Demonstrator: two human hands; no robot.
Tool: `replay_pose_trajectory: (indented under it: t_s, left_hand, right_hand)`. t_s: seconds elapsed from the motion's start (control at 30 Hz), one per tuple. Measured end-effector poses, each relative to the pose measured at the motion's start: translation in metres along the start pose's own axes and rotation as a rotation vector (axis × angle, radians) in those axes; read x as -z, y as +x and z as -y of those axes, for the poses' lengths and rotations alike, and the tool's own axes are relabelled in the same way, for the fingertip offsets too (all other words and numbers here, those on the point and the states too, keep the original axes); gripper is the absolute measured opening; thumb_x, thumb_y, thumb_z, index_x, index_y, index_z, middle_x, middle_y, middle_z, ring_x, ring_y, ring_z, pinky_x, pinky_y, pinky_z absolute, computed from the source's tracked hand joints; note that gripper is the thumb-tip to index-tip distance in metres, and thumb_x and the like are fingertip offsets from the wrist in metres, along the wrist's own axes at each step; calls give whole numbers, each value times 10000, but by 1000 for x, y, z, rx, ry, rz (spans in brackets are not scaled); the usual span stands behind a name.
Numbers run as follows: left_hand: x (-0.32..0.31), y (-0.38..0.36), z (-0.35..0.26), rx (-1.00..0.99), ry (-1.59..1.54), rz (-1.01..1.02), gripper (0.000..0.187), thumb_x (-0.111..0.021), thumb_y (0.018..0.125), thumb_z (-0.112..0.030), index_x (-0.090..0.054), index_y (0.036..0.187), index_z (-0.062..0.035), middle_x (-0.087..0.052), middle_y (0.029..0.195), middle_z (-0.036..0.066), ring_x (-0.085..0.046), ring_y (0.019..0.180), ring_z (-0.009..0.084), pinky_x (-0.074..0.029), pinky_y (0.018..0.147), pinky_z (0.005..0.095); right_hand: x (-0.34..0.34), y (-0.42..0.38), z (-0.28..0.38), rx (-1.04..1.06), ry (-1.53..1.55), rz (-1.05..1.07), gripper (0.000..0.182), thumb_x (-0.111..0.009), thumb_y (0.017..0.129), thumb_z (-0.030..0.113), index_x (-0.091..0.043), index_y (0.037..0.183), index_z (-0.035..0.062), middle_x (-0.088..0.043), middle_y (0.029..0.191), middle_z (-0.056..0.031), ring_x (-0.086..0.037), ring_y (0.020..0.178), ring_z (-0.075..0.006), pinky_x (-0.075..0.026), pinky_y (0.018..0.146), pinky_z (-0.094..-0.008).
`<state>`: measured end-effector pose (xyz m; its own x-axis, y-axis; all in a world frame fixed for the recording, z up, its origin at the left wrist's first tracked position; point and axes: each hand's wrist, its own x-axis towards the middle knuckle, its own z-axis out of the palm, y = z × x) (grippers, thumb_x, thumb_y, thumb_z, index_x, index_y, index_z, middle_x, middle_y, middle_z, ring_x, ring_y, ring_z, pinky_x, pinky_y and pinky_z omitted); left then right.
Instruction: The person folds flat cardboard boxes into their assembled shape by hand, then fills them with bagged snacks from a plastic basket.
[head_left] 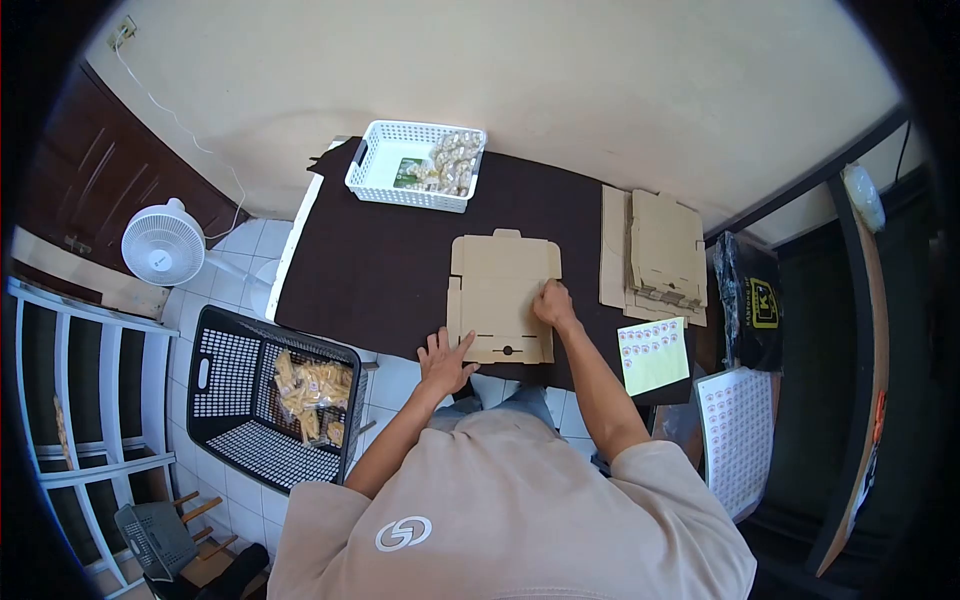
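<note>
A flat, unfolded cardboard box (505, 290) lies on the dark tabletop in front of me, with its tabs and slots showing. My left hand (446, 364) rests at its lower left corner, fingers spread, with the fingertips touching the cardboard. On the right edge of the box, my right hand (554, 304) is closed with curled fingers against the side flap. The tips of those fingers are hidden. To the right of this hand lies a pale green sheet of round stickers (652, 360).
A white basket (418, 203) with small wrapped packs stands at the back. Stacked flat cardboard boxes (665, 240) lie on the right. A black crate (225, 400) holding bagged goods is at the left, below a white fan (163, 245). A larger sticker sheet (738, 430) leans at the right.
</note>
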<state>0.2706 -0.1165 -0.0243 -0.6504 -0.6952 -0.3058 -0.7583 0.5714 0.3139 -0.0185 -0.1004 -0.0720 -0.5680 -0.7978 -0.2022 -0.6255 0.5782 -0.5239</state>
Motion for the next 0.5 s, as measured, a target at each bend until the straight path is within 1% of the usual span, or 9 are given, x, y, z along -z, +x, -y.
replay_pose_trajectory:
  t_s: [0.07, 0.13, 0.27, 0.33, 0.37, 0.4, 0.43, 0.47, 0.5]
  left_hand:
    - [0, -1, -1, 5, -1, 11, 672, -683, 844, -463, -445, 1454, -313, -370, 1340, 191, -377, 1151, 349, -350, 881, 482]
    - [2, 2, 0, 11, -24, 45, 705, -693, 835, -446, -412, 1469, -315, -370, 1343, 187, -369, 1163, 351, -348, 883, 488]
    - [7, 8, 10, -2, -90, 84, 700, -697, 840, -447, -413, 1466, -317, -360, 1341, 202, -366, 1176, 369, -360, 911, 515]
    - [10, 15, 25, -56, -380, 129, 765, -690, 855, -446, -344, 1506, -239, -391, 1304, 222, -395, 1202, 388, -371, 971, 534]
    - [9, 15, 27, -51, -378, 129, 765, -690, 855, -446, -344, 1506, -239, -391, 1304, 222, -395, 1202, 388, -371, 971, 534]
    - [13, 16, 27, -32, -651, 62, 800, -680, 866, -447, -300, 1515, -174, -411, 1284, 234, -406, 1227, 391, -370, 998, 527]
    - [16, 18, 27, -14, -922, -12, 840, -670, 876, -448, -256, 1524, -110, -432, 1264, 246, -417, 1253, 394, -369, 1025, 519]
    - [19, 19, 25, -10, -866, 20, 896, -661, 881, -431, -190, 1511, -2, -455, 1276, 249, -425, 1287, 390, -364, 1042, 489]
    - [16, 21, 21, -6, -859, 20, 896, -661, 881, -431, -190, 1511, -2, -455, 1276, 249, -425, 1287, 390, -364, 1042, 489]
  right_hand:
    - [-1, -30, -4, 61, -82, -30, 207, -579, 824, 152, -594, 901, -41, -635, 979, -260, -615, 966, -444, -493, 883, -500]
    - [-1, -56, -12, 53, -84, -5, 203, -587, 828, 156, -588, 895, -35, -632, 968, -254, -615, 952, -443, -492, 869, -507]
    - [11, -103, -19, 62, -24, 52, 215, -625, 825, 181, -561, 904, -8, -622, 933, -229, -611, 912, -427, -491, 826, -506]
    - [16, -114, -18, 24, 10, 66, 229, -624, 818, 166, -548, 943, -10, -612, 967, -246, -601, 947, -442, -488, 841, -519]
    - [17, -120, -19, -23, 45, 84, 251, -624, 812, 151, -536, 982, -11, -602, 1001, -262, -592, 982, -457, -484, 857, -532]
    - [14, -122, -20, 2, 46, 1, 240, -636, 810, 177, -520, 957, 27, -609, 899, -204, -608, 884, -401, -489, 800, -480]
    - [12, -120, -21, 6, 53, 3, 240, -636, 810, 177, -520, 957, 27, -609, 899, -204, -608, 884, -401, -489, 800, -480]
    - [10, -118, -21, -22, 45, -8, 240, -633, 808, 174, -516, 959, 28, -609, 893, -202, -610, 890, -399, -487, 802, -479]
    - [9, -118, -19, -51, 39, -19, 241, -630, 806, 171, -513, 961, 28, -609, 887, -201, -612, 897, -397, -485, 804, -479]
